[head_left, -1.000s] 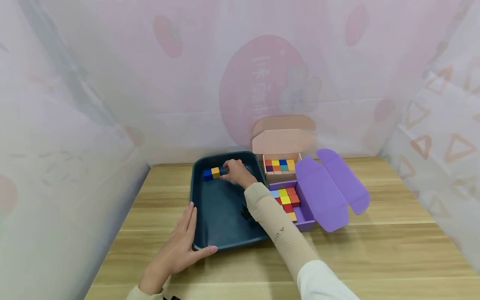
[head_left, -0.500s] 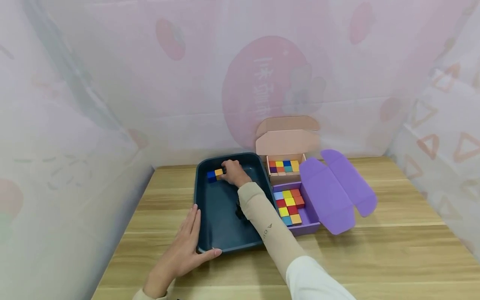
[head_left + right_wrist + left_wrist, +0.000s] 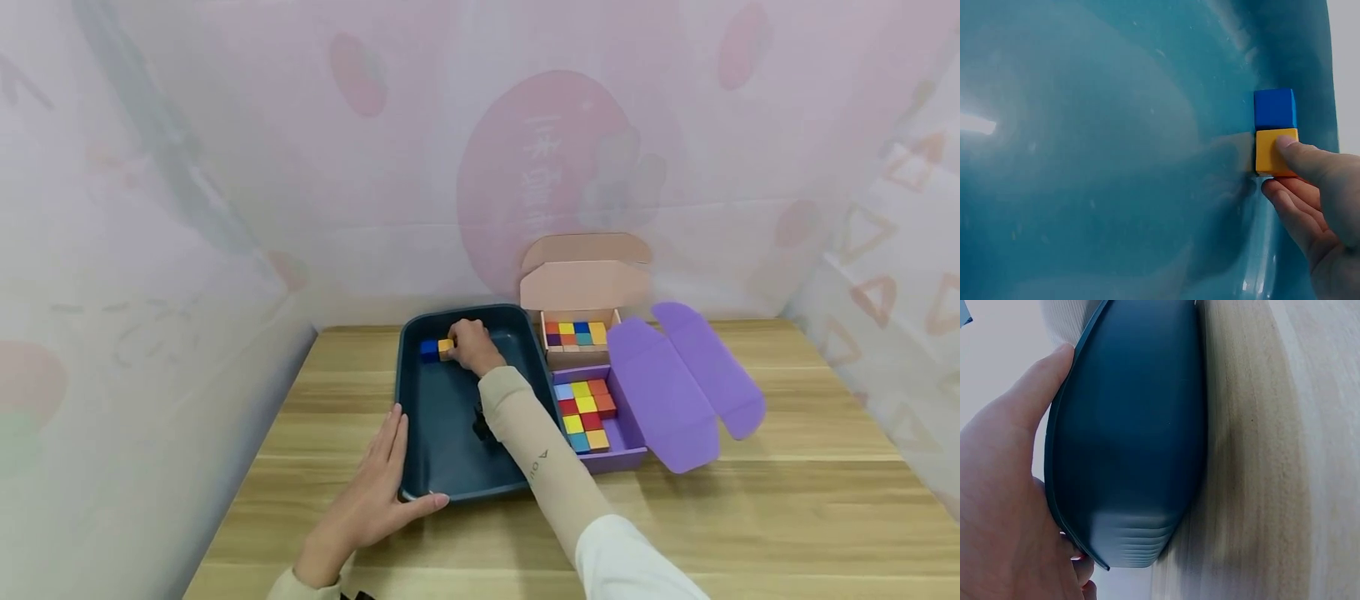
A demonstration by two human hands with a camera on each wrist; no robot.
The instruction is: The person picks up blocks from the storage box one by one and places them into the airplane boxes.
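My right hand reaches into the dark teal tray. In the right wrist view its thumb lies on an orange-yellow cube, with the other fingers curled against that cube's side. A blue cube sits right beside the orange-yellow one, near the tray's wall. At the tray's near left corner my left hand rests with fingers stretched along the left side and thumb along the front rim. The left wrist view shows this hand against the tray's outer wall.
Right of the tray stands an open purple box holding several coloured cubes. Behind it is an open light-brown cardboard box, also with coloured cubes. The purple lid spreads out to the right over the wooden table.
My right hand has moved slightly left onto the orange-yellow cube, which now lines up more evenly with the blue one. My left hand stays at the tray's corner. The head view has shifted slightly.
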